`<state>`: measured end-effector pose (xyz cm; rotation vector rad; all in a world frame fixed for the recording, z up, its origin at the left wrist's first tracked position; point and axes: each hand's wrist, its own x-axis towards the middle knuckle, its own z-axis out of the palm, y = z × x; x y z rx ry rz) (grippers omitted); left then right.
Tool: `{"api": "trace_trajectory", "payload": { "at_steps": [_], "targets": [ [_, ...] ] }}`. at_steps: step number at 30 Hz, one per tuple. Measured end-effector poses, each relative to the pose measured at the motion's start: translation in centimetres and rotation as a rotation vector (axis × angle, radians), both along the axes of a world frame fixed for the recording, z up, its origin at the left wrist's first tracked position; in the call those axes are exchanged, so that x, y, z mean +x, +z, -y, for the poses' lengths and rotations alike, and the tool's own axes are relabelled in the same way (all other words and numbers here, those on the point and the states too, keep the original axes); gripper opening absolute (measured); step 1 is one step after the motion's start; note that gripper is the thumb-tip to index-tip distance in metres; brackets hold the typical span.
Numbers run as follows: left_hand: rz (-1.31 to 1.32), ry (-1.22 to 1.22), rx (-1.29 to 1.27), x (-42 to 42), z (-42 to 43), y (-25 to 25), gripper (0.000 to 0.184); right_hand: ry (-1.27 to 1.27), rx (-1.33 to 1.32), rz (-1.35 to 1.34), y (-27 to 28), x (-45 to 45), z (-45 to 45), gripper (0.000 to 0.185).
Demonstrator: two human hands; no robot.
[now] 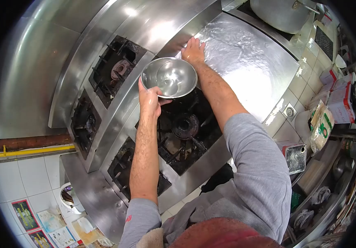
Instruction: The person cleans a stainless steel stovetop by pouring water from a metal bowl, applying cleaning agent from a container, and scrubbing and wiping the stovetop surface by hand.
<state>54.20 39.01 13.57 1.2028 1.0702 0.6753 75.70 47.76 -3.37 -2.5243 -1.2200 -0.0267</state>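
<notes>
A shiny metal bowl (169,77) is held by its rim in my left hand (150,98), above the black stove burner (185,126). The bowl is tilted so its inside shows, and I see no solid food in it. My right hand (193,51) lies with fingers spread on the left edge of a wet, glossy metal surface (248,58), just beyond the bowl. Liquid with ripples spreads over that surface.
More burners stand at the left (120,68) and lower left (124,169). A large pot (283,14) sits at the top right. A metal tin (295,159) and a plastic bag (322,128) are at the right. A yellow pipe (33,151) runs along the left wall.
</notes>
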Motion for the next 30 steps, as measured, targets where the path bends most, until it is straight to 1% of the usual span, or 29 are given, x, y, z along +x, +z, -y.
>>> {"api": "trace_trajectory", "payload": {
  "at_steps": [1, 6, 8, 11, 13, 15, 16, 17, 19, 21, 23, 24, 25, 27, 28, 29, 30],
  "targets": [
    [-0.010, 0.001, -0.001, 0.3, -0.2, -0.3, 0.084, 0.001, -0.001, -0.010, 0.1, 1.4, -0.3, 0.060],
    [0.014, 0.010, 0.002, 1.8, -0.6, -1.6, 0.089, -0.194, 0.017, 0.040, 0.1, 10.1, -1.8, 0.057],
    [-0.006, 0.000, 0.008, 2.2, -0.9, -2.3, 0.093, -0.209, 0.020, 0.016, 0.0, 13.2, -2.0, 0.056],
    [-0.037, -0.007, 0.008, 2.7, -0.7, -2.9, 0.093, -0.216, 0.015, -0.020, 0.4, 17.2, -1.2, 0.053],
    [-0.053, -0.032, -0.007, 3.0, -0.8, -3.7, 0.093, -0.210, 0.000, -0.036, -0.5, 19.6, -0.7, 0.052],
    [-0.041, -0.040, 0.017, 3.7, -0.7, -4.7, 0.093, -0.360, 0.005, -0.013, -1.5, 21.8, -0.8, 0.051],
    [-0.011, -0.030, -0.006, 4.1, -0.5, -4.9, 0.092, -0.303, -0.036, -0.005, -0.7, 20.5, -0.6, 0.051],
    [-0.013, -0.030, -0.008, 4.3, -0.7, -5.0, 0.092, -0.303, -0.037, -0.007, -0.8, 18.6, -0.6, 0.051],
    [-0.012, -0.044, -0.052, 4.8, -0.9, -4.9, 0.092, -0.138, 0.030, 0.037, -1.6, 15.9, -1.1, 0.050],
    [-0.028, -0.064, -0.030, 6.2, -1.4, -4.2, 0.091, -0.181, 0.032, 0.045, -1.4, 17.5, -2.5, 0.049],
    [-0.043, -0.084, -0.008, 7.1, -1.9, -4.5, 0.091, -0.321, 0.007, 0.137, -1.4, 20.3, -3.0, 0.049],
    [-0.050, -0.107, -0.011, 7.4, -2.0, -4.8, 0.091, -0.307, 0.007, 0.019, 0.3, 21.3, -1.8, 0.047],
    [-0.056, -0.130, -0.014, 7.7, -2.1, -5.1, 0.091, -0.306, 0.004, 0.019, 1.1, 22.1, -1.0, 0.047],
    [-0.058, -0.149, -0.023, 8.7, -2.6, -5.4, 0.090, -0.396, 0.130, 0.048, 2.4, 23.1, 0.1, 0.037],
    [-0.033, -0.139, -0.035, 9.2, -3.1, -5.4, 0.089, -0.352, 0.115, -0.003, 3.7, 22.4, 0.5, 0.039],
    [-0.008, -0.129, -0.047, 9.6, -3.3, -5.4, 0.088, -0.352, 0.113, -0.003, 2.3, 22.1, 0.2, 0.039],
    [-0.020, -0.150, -0.043, 9.9, -3.1, -4.8, 0.087, -0.236, 0.083, 0.066, -0.1, 21.5, -0.3, 0.041]
  ]
}}
